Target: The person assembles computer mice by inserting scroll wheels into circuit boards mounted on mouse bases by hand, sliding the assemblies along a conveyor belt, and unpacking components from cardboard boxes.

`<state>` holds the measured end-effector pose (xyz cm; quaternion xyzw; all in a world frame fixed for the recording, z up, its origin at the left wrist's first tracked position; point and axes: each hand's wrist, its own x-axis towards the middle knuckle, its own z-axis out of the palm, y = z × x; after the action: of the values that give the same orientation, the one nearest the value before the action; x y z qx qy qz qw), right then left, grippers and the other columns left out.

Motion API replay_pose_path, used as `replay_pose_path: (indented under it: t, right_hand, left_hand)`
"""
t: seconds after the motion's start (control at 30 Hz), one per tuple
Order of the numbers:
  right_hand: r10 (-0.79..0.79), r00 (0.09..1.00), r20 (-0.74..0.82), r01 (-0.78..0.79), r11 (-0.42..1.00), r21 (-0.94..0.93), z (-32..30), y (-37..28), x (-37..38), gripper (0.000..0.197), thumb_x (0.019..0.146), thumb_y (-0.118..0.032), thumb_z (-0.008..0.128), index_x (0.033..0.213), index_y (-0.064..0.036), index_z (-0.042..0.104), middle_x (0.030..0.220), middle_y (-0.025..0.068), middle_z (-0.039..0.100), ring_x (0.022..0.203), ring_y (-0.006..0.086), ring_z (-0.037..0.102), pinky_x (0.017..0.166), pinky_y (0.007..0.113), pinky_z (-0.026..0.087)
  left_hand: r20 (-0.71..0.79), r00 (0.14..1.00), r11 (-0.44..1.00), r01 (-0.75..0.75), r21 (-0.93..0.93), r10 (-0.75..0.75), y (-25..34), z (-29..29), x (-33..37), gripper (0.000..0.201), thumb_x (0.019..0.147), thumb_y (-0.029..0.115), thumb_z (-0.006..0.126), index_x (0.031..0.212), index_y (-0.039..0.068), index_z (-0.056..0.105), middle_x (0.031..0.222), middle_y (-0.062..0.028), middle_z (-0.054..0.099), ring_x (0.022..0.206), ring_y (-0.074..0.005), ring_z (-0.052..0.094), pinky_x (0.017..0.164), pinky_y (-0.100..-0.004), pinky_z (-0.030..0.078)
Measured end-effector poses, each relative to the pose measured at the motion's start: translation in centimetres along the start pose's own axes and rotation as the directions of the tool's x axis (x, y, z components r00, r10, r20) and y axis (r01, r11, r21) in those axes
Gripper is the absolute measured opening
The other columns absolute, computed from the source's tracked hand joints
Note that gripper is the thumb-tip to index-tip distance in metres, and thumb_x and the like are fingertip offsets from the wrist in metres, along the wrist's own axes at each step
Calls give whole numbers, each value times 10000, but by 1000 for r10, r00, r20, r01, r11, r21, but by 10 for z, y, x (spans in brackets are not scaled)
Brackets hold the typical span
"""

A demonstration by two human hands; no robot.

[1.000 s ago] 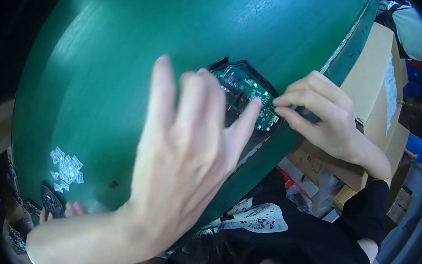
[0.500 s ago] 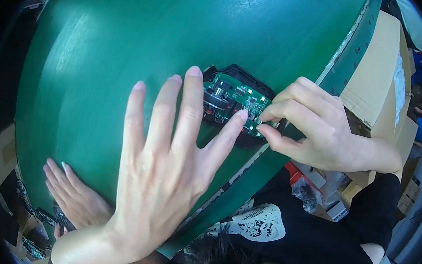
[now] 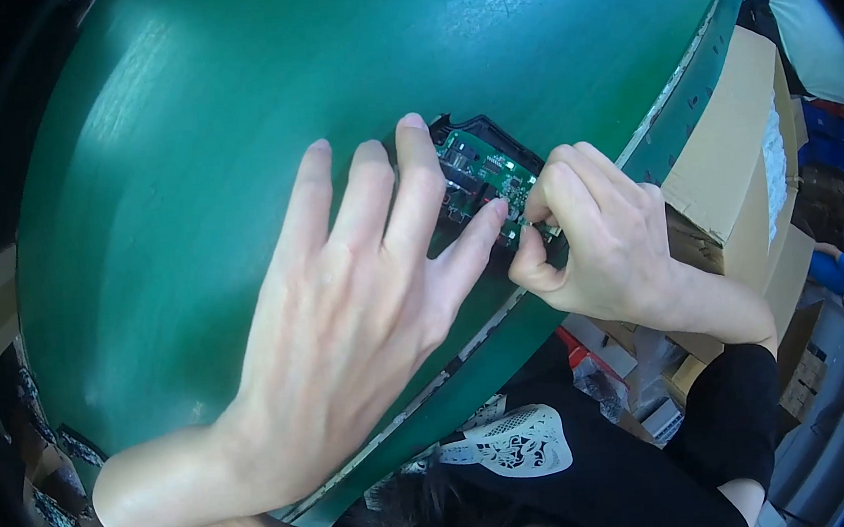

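An opened computer mouse (image 3: 496,164), a black shell with a green circuit board and a wheel, lies near the green table's curved front edge. My left hand (image 3: 342,270) is open over its left side, fingers spread. The left thumb tip presses on the board, and the left index fingertip is beside the shell's upper left corner. At the board's right end, my right hand (image 3: 605,237) is closed in a pinch with curled fingers. Whatever lies between its thumb and index finger is too small and hidden to make out.
The green table (image 3: 227,100) curves away ahead and to the left. Past its right edge stands an open cardboard box (image 3: 724,157) with clear plastic in it. Boxes (image 3: 53,466) with dark parts stand at the lower left. A person in blue (image 3: 829,270) is at the far right.
Another person's hand at the lower left has left the table. The view has shifted slightly; both my hands stay at the mouse, and my right fingers are curled more tightly at the board's end.
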<state>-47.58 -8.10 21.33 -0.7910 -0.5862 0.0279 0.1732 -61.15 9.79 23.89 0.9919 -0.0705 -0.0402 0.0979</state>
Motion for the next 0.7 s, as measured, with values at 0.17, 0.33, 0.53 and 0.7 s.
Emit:
replay_pose_path:
  t: [0.17, 0.33, 0.53, 0.7]
  right_hand:
    - [61, 996, 58, -64, 996, 59, -10, 4, -1, 244, 642, -43, 705, 774, -65, 502, 746, 52, 508, 660, 200, 562, 451, 329, 434]
    - [158, 976, 151, -200, 920, 337, -36, 17, -10, 222, 718, 14, 772, 877, -37, 625, 790, 70, 607, 726, 225, 647, 563, 332, 524]
    - [77, 997, -15, -71, 970, 233, -28, 27, -21, 240, 706, 29, 792, 909, -33, 681, 856, 63, 632, 719, 219, 633, 550, 319, 528]
    - [70, 998, 0, -69, 978, 197, -23, 23, -13, 337, 604, 6, 832, 899, -45, 677, 857, 76, 607, 733, 231, 590, 537, 329, 457]
  left_hand:
    - [1, 1000, 1000, -22, -3, 22, -3, 2, 6, 595, 824, 89, 648, 1382, 294, 614, 1406, -251, 471, 1168, -353, 569, 1035, -521, 464]
    - [31, 999, 1000, -22, 3, 22, -7, 3, 9, 687, 787, 134, 738, 1417, 358, 579, 1444, -232, 448, 1178, -350, 567, 1013, -528, 478]
    - [94, 995, 1000, -20, 12, 19, -5, 2, 15, 759, 760, 174, 788, 1447, 394, 550, 1488, -218, 418, 1177, -341, 562, 1017, -530, 479]
    - [54, 998, 1000, -22, 1, 22, -8, 3, 19, 683, 775, 209, 776, 1409, 384, 594, 1457, -207, 445, 1134, -323, 574, 1039, -537, 461]
